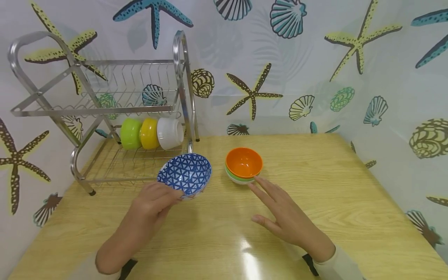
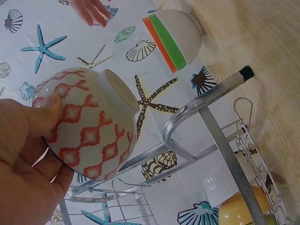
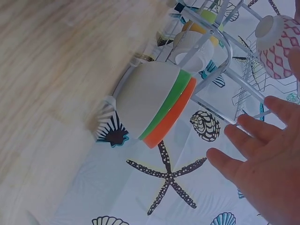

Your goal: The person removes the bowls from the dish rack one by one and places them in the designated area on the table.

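Note:
My left hand (image 1: 152, 206) pinches the near rim of a bowl (image 1: 185, 175) with a blue triangle pattern inside. In the left wrist view the outside of this bowl (image 2: 91, 124) is white with red diamond shapes, and the thumb lies against it. The bowl is held tilted, in front of the rack's right end. To its right stands a nested stack with an orange bowl (image 1: 244, 163) on top, then a green bowl (image 3: 171, 101) and a white bowl (image 3: 145, 96) outermost. My right hand (image 1: 287, 217) is beside the stack with fingers extended, holding nothing.
A two-tier metal dish rack (image 1: 94, 112) stands at the left. On its lower tier a green bowl (image 1: 130, 134), a yellow bowl (image 1: 149, 134) and a white bowl (image 1: 169, 133) stand on edge. The wooden table (image 1: 315, 175) meets a patterned cloth (image 1: 315, 70) at the back and sides.

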`<action>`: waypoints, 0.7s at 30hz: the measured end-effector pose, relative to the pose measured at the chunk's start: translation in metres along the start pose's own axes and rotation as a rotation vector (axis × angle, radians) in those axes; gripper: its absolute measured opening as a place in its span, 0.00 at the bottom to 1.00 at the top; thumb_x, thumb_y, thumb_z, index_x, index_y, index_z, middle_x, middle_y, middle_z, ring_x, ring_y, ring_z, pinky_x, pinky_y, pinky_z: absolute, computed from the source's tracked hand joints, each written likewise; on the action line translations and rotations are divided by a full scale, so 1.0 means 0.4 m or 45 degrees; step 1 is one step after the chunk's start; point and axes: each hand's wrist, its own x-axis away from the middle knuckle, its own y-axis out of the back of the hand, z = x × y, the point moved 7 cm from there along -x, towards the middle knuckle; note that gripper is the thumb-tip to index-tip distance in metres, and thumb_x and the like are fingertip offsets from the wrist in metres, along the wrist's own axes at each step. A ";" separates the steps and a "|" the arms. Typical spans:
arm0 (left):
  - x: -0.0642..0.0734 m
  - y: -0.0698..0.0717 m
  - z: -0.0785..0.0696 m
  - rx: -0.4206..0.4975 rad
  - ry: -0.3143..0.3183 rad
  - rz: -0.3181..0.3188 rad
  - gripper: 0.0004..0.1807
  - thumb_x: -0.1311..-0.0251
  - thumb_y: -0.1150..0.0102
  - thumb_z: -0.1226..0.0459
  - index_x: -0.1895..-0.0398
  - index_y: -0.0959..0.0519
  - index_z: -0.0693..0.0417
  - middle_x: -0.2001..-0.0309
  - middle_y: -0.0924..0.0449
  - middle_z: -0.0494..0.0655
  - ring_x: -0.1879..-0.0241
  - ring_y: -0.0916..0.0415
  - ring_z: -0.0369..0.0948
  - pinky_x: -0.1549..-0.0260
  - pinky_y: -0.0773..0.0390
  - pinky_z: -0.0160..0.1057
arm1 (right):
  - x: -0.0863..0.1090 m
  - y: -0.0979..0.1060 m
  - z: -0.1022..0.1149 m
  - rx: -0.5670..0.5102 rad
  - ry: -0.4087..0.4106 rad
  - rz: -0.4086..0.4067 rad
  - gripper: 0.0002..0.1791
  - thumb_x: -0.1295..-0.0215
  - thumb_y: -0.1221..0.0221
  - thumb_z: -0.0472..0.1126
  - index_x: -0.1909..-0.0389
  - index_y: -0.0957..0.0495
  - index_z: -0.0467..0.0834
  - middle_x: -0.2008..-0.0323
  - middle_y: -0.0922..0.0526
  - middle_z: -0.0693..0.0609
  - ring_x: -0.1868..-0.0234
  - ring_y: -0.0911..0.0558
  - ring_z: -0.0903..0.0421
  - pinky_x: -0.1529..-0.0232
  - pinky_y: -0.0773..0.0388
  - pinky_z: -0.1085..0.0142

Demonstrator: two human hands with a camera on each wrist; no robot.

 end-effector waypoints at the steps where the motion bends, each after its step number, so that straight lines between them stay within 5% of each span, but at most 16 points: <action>1: -0.002 -0.004 -0.004 0.006 -0.017 0.006 0.22 0.69 0.26 0.79 0.65 0.14 0.54 0.68 0.14 0.43 0.66 0.20 0.40 0.60 0.18 0.44 | 0.000 0.001 0.002 -0.004 0.009 -0.004 0.39 0.33 0.46 0.59 0.26 0.45 0.47 0.28 0.43 0.43 0.29 0.40 0.45 0.35 0.37 0.44; 9: -0.011 -0.038 -0.030 0.062 -0.091 0.045 0.25 0.71 0.26 0.81 0.64 0.15 0.53 0.67 0.14 0.43 0.65 0.21 0.40 0.60 0.18 0.45 | -0.008 0.023 0.034 0.007 0.126 -0.109 0.37 0.30 0.53 0.62 0.28 0.42 0.44 0.29 0.42 0.41 0.30 0.39 0.44 0.34 0.36 0.47; 21: -0.013 -0.091 -0.064 0.111 -0.173 0.107 0.20 0.67 0.26 0.79 0.66 0.15 0.53 0.66 0.14 0.43 0.65 0.22 0.40 0.61 0.18 0.41 | -0.016 0.044 0.072 -0.024 0.241 -0.207 0.36 0.28 0.55 0.60 0.31 0.38 0.38 0.30 0.40 0.40 0.31 0.38 0.43 0.26 0.50 0.59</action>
